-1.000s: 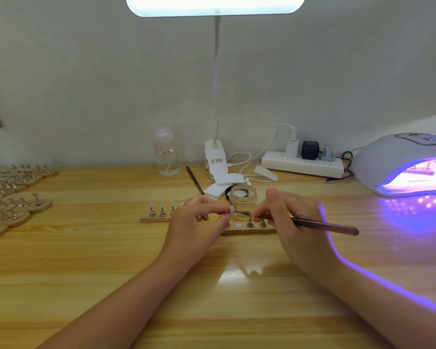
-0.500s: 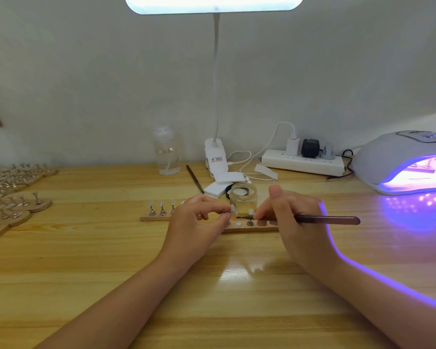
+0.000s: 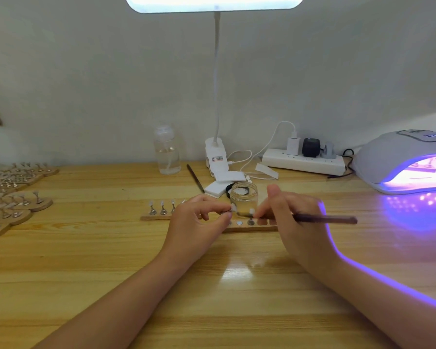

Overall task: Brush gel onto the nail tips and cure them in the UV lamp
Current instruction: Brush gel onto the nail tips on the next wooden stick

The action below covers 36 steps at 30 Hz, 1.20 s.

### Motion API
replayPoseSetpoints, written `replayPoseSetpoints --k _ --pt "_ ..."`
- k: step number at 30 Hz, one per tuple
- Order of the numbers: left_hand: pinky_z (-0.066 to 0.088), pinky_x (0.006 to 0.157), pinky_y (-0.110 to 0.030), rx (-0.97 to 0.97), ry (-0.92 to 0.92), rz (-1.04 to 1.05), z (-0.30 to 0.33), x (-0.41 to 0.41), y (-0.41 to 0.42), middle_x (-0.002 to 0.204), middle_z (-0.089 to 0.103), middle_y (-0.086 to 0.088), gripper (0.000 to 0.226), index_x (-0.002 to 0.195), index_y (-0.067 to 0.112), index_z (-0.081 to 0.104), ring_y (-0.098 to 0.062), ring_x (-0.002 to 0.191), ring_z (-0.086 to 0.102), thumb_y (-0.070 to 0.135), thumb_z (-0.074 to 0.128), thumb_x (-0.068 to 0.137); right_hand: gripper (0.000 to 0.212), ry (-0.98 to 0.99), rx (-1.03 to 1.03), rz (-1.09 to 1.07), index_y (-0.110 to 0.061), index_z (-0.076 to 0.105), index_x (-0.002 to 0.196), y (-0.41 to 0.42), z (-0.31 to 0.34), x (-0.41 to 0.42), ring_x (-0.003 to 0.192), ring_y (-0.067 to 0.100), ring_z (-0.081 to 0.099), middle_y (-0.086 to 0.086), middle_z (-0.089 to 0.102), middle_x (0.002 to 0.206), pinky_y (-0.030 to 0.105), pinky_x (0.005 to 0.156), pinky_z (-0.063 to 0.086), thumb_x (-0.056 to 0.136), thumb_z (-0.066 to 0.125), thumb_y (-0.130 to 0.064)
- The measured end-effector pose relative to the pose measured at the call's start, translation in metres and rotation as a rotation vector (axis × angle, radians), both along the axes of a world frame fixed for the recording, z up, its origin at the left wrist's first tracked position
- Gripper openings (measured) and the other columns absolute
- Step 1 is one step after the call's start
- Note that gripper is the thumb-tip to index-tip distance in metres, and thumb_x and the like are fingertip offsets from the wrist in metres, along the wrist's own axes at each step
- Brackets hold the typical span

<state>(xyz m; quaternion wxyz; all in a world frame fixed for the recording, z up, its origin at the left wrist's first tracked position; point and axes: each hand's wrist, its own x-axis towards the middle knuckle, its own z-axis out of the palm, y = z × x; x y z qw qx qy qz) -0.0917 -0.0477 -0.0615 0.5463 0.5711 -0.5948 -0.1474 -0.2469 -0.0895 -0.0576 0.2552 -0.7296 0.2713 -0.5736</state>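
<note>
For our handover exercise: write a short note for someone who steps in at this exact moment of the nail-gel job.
Left hand: pinches one nail-tip stand, lifted off the wooden strip.
Right hand: holds the brush, its tip at that nail tip.
Gel jar: open, just behind the strip.
UV lamp: lit, at right, with something already inside.
Done: not clear which tips are coated.
Left: finish this tip, set it back on its empty disc, coat the rest, cure the strip. More strips lie at left.
</note>
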Motion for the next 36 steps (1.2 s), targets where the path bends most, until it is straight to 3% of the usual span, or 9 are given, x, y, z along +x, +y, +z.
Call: replayPoseSetpoints --k 2,5,8,11,15,20,26,31,36 --pt "0.031 0.055 -0.008 -0.004 0.002 0.000 0.000 0.000 0.000 0.065 0.061 0.019 0.037 0.067 0.042 0.065 0.004 0.060 0.043 0.007 0.072 0.072 0.047 -0.068 0.037 0.024 -0.022 0.065 0.056 0.001 0.001 0.000 0.051 0.003 0.060 -0.008 0.061 0.049 0.014 0.053 0.045 0.084 0.038 -0.049" --pt "0.032 0.055 -0.008 -0.007 -0.006 -0.002 0.001 0.000 0.000 0.066 0.062 0.019 0.035 0.068 0.040 0.066 0.003 0.060 0.043 0.006 0.072 0.073 0.039 -0.002 -0.037 0.005 -0.024 0.065 0.065 0.003 0.004 0.001 0.060 -0.004 0.060 -0.016 0.062 0.060 0.006 0.059 0.041 0.088 0.039 -0.042" --pt "0.031 0.055 -0.008 -0.012 0.001 -0.002 0.001 0.000 0.000 0.067 0.062 0.018 0.033 0.069 0.037 0.067 0.005 0.059 0.044 0.005 0.072 0.073 0.042 -0.035 0.061 0.053 -0.021 0.066 0.060 0.003 0.003 0.001 0.053 -0.002 0.058 -0.008 0.063 0.053 0.007 0.055 0.041 0.091 0.048 -0.044" --pt "0.032 0.056 -0.007 -0.022 -0.003 -0.011 0.001 0.000 0.000 0.070 0.063 0.017 0.031 0.070 0.037 0.067 0.006 0.061 0.046 0.006 0.072 0.073 0.048 -0.171 0.172 0.083 -0.016 0.065 0.055 0.004 0.005 0.001 0.045 0.003 0.054 0.002 0.063 0.051 0.012 0.050 0.041 0.086 0.043 -0.045" --pt "0.033 0.057 -0.007 -0.038 -0.008 -0.028 0.001 0.001 -0.001 0.073 0.063 0.015 0.028 0.072 0.035 0.068 0.006 0.063 0.046 0.007 0.072 0.073 0.042 -0.089 0.128 0.065 -0.020 0.067 0.064 0.005 0.007 0.002 0.051 0.000 0.057 -0.006 0.065 0.056 0.009 0.052 0.040 0.087 0.046 -0.047" --pt "0.032 0.055 -0.009 -0.051 0.035 -0.036 0.000 0.003 -0.001 0.074 0.064 0.012 0.028 0.069 0.034 0.069 0.004 0.062 0.044 0.007 0.073 0.072 0.049 -0.169 0.201 0.065 -0.017 0.064 0.052 0.008 0.005 -0.002 0.041 0.002 0.054 -0.004 0.060 0.045 0.009 0.046 0.040 0.079 0.045 -0.055" --pt "0.033 0.055 -0.009 -0.051 0.085 -0.012 0.001 0.003 -0.001 0.077 0.061 0.011 0.018 0.065 0.031 0.069 0.001 0.062 0.042 0.014 0.076 0.068 0.035 -0.155 0.135 0.041 -0.020 0.066 0.063 0.007 0.004 -0.001 0.048 0.002 0.055 -0.008 0.065 0.057 0.013 0.049 0.042 0.086 0.044 -0.035" --pt "0.033 0.054 -0.007 -0.060 0.085 -0.051 0.001 0.002 0.000 0.070 0.065 0.010 0.013 0.066 0.019 0.069 0.004 0.061 0.046 0.007 0.075 0.070 0.034 -0.136 0.088 0.053 -0.021 0.066 0.065 0.008 0.002 0.001 0.049 0.001 0.055 -0.010 0.063 0.054 0.011 0.051 0.041 0.088 0.048 -0.038" --pt "0.033 0.054 -0.007 -0.058 0.081 -0.037 0.000 0.002 -0.001 0.067 0.064 0.013 0.018 0.066 0.021 0.069 0.005 0.061 0.047 0.004 0.075 0.069 0.034 -0.057 0.067 0.088 -0.020 0.067 0.064 0.012 0.000 0.003 0.051 -0.002 0.057 -0.008 0.063 0.055 0.008 0.054 0.040 0.089 0.048 -0.035"
